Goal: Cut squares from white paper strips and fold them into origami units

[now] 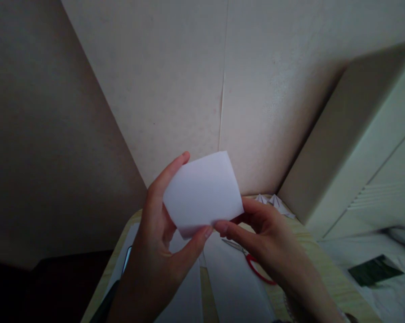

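A small white sheet of paper point(202, 193), which looks folded, is held up above the table between my two hands. My left hand point(165, 242) grips it along the left side, fingers behind and thumb on the lower edge. At the lower right corner, my right hand point(259, 224) pinches the paper between thumb and fingers, its thumb close to the left thumb tip. Below lie scissors point(253, 264) with red handles, partly covered by my right hand and forearm. White paper sheets point(236, 278) rest on the table under both hands.
The pale wooden table point(297, 251) meets the wall point(189, 89). Small folded white paper pieces point(273, 202) sit at its back right corner. A phone-like object point(126, 260) shows at the left. A cream appliance or cabinet point(350, 134) stands to the right, beside a dark green item point(374, 270).
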`<state>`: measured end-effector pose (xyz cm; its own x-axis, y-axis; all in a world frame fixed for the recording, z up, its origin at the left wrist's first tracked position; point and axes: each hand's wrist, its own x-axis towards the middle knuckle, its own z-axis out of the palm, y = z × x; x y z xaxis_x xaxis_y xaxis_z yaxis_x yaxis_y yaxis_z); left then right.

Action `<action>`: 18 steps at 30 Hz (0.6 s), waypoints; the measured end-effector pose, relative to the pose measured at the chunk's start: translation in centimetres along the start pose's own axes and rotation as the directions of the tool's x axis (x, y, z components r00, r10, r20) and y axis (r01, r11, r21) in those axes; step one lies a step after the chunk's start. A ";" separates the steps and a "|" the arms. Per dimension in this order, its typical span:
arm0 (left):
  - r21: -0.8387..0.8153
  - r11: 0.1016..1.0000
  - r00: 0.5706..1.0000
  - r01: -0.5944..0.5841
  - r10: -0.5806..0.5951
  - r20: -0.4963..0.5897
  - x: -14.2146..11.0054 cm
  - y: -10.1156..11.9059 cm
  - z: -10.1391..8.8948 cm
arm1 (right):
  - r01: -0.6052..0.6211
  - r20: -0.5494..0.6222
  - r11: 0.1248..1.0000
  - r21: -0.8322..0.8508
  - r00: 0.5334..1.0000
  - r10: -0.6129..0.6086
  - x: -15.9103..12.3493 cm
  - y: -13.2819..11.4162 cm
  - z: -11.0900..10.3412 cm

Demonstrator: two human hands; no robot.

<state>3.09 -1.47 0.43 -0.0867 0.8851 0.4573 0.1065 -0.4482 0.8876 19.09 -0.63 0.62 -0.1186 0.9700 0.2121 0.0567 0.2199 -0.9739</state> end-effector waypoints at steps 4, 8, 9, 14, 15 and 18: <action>-0.033 0.999 1.000 0.001 -0.001 -0.005 0.0 0.0 -0.1 | -0.005 -0.006 1.000 0.025 1.000 0.005 0.1 0.0 0.0; -0.011 1.000 0.999 -0.024 0.024 0.027 0.1 -0.3 -0.4 | -0.006 0.007 0.998 0.059 1.000 0.005 0.2 -0.1 -0.5; -0.001 0.999 0.999 -0.038 0.038 0.036 0.2 -0.4 -0.5 | -0.007 0.007 0.998 0.061 1.000 0.006 0.2 -0.1 -0.6; 0.025 0.999 0.998 -0.041 0.040 0.054 0.1 -0.5 -0.7 | -0.004 0.006 0.998 0.069 1.000 0.004 0.2 -0.2 -0.8; 0.035 0.999 0.998 -0.032 0.030 0.055 0.1 -0.5 -0.7 | 0.003 0.004 0.997 0.072 1.000 -0.004 0.2 -0.2 -0.8; 0.061 0.998 0.998 -0.016 0.013 0.061 0.0 -0.5 -0.7 | 0.011 -0.011 0.998 0.062 1.000 -0.010 0.1 -0.2 -0.7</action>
<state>2.38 -1.31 0.05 -0.0244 0.8853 0.4643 0.1679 -0.4543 0.8749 19.80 -0.49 0.86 -0.1084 0.9687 0.2231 -0.0064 0.2238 -0.9746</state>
